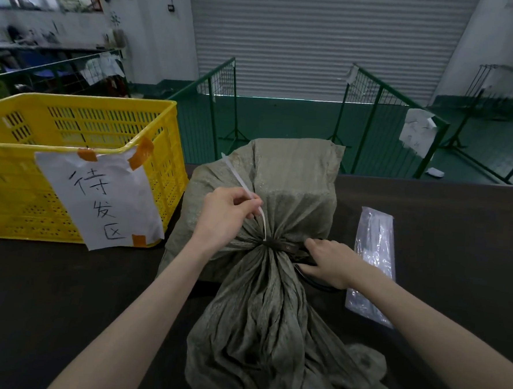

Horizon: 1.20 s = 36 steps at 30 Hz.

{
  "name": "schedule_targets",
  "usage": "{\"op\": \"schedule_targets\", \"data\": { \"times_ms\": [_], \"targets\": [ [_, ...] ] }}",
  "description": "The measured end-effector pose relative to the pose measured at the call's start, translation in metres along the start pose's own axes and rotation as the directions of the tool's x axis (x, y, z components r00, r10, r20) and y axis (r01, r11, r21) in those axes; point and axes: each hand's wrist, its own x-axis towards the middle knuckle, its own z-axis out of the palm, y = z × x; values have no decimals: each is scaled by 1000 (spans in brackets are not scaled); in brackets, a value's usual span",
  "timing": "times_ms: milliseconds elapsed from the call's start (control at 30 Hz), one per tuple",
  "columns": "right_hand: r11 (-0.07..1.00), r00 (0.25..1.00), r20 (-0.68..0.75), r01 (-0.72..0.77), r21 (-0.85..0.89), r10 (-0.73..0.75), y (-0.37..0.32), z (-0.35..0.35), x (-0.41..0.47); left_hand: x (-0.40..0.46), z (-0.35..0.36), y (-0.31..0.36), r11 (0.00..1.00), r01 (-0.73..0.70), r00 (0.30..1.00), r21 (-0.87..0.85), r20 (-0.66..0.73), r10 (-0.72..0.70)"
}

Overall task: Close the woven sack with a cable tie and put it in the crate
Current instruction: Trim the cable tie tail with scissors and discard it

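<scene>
A grey-green woven sack (292, 178) lies on the dark table, its neck gathered tight in the middle and its loose mouth spread toward me. A white cable tie (241, 180) runs up and left from the gathered neck. My left hand (227, 213) pinches the tie's free tail just above the neck. My right hand (329, 263) presses against the right side of the neck, where a dark band (279, 246) wraps it; the fingers touch the band and the sack. The yellow slotted crate (18, 185) stands on the table to the left.
A white paper sign (101, 203) with handwriting is taped to the crate's front. A clear plastic bag of cable ties (372, 261) lies right of the sack. Green wire fences (374, 111) and a closed roller door stand beyond the table's far edge.
</scene>
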Motion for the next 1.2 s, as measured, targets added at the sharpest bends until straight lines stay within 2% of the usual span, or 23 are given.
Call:
{"op": "schedule_targets", "data": {
  "times_ms": [433,667,767,867,933,1067,1133,1200],
  "targets": [
    [982,1000,20,10,-187,-6,-7,-3,-8,-4,0,-2,999,8,1000,-46,-23,-9],
    [970,999,-32,-7,-243,-1,-6,7,-16,-5,-4,-4,991,2,992,-135,-123,-18],
    [986,993,-107,-73,-148,57,0,20,-21,-8,-5,-6,981,-11,982,-195,-188,-26],
    [986,948,-274,-143,84,160,7,38,-34,-15,-3,-12,949,2,969,-314,-233,-79],
    [927,886,-333,-224,302,322,10,51,-43,-20,1,-18,921,27,959,-389,-250,-134],
    [673,717,-261,-375,637,646,17,77,-56,-32,15,-34,883,93,945,-461,-239,-224],
    [558,649,-176,-447,699,740,23,87,-60,-37,23,-41,876,128,945,-465,-212,-250],
    [483,599,-66,-570,665,798,31,96,-63,-42,30,-46,869,154,944,-471,-190,-270]
  ]
}}
